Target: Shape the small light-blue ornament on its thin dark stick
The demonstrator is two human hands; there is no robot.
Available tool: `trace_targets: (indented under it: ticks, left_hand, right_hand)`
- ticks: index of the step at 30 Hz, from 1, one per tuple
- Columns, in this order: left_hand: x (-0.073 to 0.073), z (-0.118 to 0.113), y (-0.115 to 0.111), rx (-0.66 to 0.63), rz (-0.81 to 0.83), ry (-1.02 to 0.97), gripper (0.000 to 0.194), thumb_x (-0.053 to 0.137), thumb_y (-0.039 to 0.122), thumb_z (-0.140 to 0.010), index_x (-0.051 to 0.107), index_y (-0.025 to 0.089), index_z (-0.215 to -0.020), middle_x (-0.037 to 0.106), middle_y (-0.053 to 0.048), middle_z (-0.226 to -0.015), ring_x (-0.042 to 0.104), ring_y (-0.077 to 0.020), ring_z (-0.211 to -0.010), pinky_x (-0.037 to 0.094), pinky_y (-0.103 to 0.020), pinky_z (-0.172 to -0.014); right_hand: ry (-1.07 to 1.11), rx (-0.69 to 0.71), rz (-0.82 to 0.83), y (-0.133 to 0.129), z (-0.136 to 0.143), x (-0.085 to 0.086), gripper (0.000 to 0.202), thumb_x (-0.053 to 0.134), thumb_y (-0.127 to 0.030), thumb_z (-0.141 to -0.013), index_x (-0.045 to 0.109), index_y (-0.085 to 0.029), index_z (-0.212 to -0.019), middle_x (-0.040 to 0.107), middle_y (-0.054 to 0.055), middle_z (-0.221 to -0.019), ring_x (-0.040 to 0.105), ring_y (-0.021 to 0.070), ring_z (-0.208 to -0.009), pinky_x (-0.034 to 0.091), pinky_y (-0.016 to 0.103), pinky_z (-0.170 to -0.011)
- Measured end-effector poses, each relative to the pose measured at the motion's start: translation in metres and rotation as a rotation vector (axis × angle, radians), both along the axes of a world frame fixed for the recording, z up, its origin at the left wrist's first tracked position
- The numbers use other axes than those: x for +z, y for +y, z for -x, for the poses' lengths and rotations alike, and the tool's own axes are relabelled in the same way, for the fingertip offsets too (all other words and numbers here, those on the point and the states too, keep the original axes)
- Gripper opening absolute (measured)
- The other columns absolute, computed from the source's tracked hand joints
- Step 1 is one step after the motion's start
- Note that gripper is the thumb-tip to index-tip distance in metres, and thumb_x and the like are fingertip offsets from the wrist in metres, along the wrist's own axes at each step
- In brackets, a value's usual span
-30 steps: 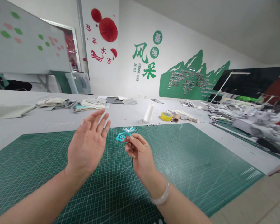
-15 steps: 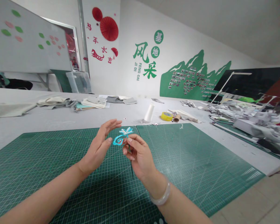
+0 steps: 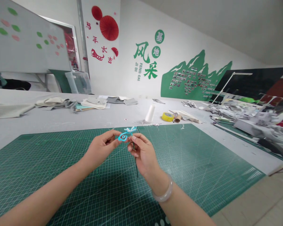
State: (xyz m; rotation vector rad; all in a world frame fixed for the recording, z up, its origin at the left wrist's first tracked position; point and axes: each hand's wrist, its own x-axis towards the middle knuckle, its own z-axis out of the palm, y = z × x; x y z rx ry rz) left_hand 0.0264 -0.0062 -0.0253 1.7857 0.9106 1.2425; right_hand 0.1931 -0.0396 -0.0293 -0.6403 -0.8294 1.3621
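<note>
Large green characters 风采 with the Latin letters "FENG CAI JI DI" beside them mark the white wall; two green discs carry 基 and 地. Small red characters, including 年, 大 and 吉, stand on the wall below the red paper fans.

green cutting mat, thread cone; yellow tape

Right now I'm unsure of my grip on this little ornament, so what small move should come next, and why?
Probably steady the stem with the right hand and let the left hand nudge the turquoise spiral. The left fingertips already pinch the spiral's edge, the right hand grips the thin dark stem just below it, and the piece is held above the green cutting mat, unsupported.
</note>
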Motion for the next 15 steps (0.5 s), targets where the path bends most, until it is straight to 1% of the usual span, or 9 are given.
trace_targets:
  ticks: [3,6,8,10,12,15]
  left_hand:
    - [0.002,-0.004,-0.002,0.03,0.014,0.016,0.017,0.069,0.035,-0.079,0.076,0.022,-0.087,0.068,-0.001,-0.074,0.055,-0.0176,-0.069,0.04,-0.023,-0.061]
    - [0.001,-0.008,-0.006,0.123,0.035,0.112,0.019,0.066,0.038,-0.081,0.076,0.022,-0.084,0.059,0.002,-0.063,0.047,-0.0149,-0.06,0.033,-0.023,-0.056]
    - [-0.001,-0.01,-0.009,0.18,0.045,0.162,0.021,0.065,0.04,-0.082,0.075,0.022,-0.082,0.057,0.003,-0.06,0.045,-0.0138,-0.058,0.031,-0.023,-0.055]
    - [-0.005,-0.013,-0.011,0.204,0.063,0.166,0.023,0.065,0.043,-0.082,0.075,0.022,-0.081,0.061,0.003,-0.066,0.049,-0.0149,-0.062,0.034,-0.024,-0.058]
    - [-0.008,-0.017,-0.013,0.195,0.109,0.128,0.023,0.066,0.044,-0.082,0.075,0.023,-0.082,0.068,0.001,-0.074,0.057,-0.0176,-0.07,0.039,-0.025,-0.063]
    - [-0.012,-0.021,-0.015,0.147,0.169,0.029,0.02,0.068,0.043,-0.081,0.077,0.024,-0.083,0.075,-0.001,-0.086,0.064,-0.0219,-0.085,0.045,-0.029,-0.076]
  right_hand:
    - [-0.047,-0.045,0.02,0.0,0.001,-0.001,0.009,0.068,-0.025,-0.077,0.063,-0.018,-0.076,0.071,0.003,-0.074,0.051,0.0075,-0.051,0.023,0.018,-0.041]
    - [-0.104,-0.115,0.024,0.0,0.003,-0.002,0.009,0.068,-0.026,-0.077,0.063,-0.019,-0.075,0.067,0.0,-0.066,0.046,0.0071,-0.048,0.025,0.019,-0.042]
    - [-0.162,-0.182,0.01,0.001,0.003,-0.003,0.009,0.067,-0.027,-0.077,0.064,-0.019,-0.074,0.062,-0.002,-0.059,0.042,0.0071,-0.046,0.025,0.02,-0.042]
    - [-0.216,-0.237,-0.014,0.001,0.001,-0.003,0.009,0.067,-0.026,-0.077,0.064,-0.018,-0.074,0.058,-0.003,-0.055,0.04,0.0069,-0.045,0.025,0.02,-0.042]
    - [-0.212,-0.242,-0.016,0.002,-0.001,-0.003,0.008,0.066,-0.025,-0.077,0.064,-0.018,-0.073,0.057,-0.003,-0.055,0.04,0.0068,-0.045,0.025,0.021,-0.042]
    - [-0.104,-0.148,0.059,0.005,-0.005,-0.003,0.012,0.069,-0.025,-0.074,0.062,-0.018,-0.068,0.056,-0.004,-0.055,0.037,0.0059,-0.043,0.022,0.021,-0.041]
